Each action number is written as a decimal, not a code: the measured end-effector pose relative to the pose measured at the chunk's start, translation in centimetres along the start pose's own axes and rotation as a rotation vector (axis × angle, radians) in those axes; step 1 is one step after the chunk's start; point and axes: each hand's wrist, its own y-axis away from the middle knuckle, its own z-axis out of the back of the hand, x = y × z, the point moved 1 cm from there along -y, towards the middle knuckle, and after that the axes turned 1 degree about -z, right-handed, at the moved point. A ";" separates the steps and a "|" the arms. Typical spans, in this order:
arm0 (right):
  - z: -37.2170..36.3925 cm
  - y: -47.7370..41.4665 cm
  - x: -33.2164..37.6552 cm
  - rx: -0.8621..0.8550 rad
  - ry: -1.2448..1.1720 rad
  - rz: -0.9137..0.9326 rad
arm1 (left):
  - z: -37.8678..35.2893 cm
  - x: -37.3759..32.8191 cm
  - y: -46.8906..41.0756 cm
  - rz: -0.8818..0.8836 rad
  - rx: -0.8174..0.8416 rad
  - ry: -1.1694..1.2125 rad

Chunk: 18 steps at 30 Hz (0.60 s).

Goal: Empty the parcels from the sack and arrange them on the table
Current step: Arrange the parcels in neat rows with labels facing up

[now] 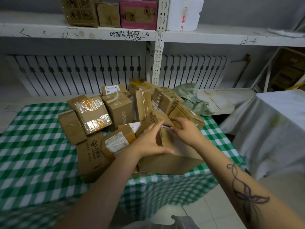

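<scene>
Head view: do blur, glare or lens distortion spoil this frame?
In the head view, light is dim and soft, without hard shadows; in the head view, tape on the left parcel glares; in the head view, the tablecloth smears at bottom left, the left hand and right hand on the front parcel are slightly soft, and the shelf bows.

On table [41, 146]: heap of parcels [115, 113], centre to far edge. In front of heap, at near edge: large box [175, 156]. Left hand [148, 141] against its left side, right hand [186, 129] gripping its top edge. Behind heap, right: sack [191, 98] (off the table). Above, at back: shelf [49, 30] with four boxes [138, 14].
</scene>
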 end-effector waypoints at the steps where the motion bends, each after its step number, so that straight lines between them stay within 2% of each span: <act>1: -0.1 0.1 -0.6 0.013 -0.015 -0.028 | -0.3 -0.1 0.0 0.011 0.017 -0.068; 4: -0.2 0.3 -1.8 0.036 -0.056 -0.084 | -1.0 -0.1 -0.3 0.038 0.051 -0.215; 6: -0.2 0.3 -2.4 0.041 -0.086 -0.106 | -1.4 0.1 -0.6 0.069 0.060 -0.224; 14: 0.4 0.3 -3.3 0.035 -0.207 -0.159 | -1.9 -0.3 -0.5 0.107 -0.008 -0.022; 18: 1.0 -0.1 -2.6 0.053 -0.181 -0.112 | -1.2 -0.4 -0.2 0.133 -0.025 0.116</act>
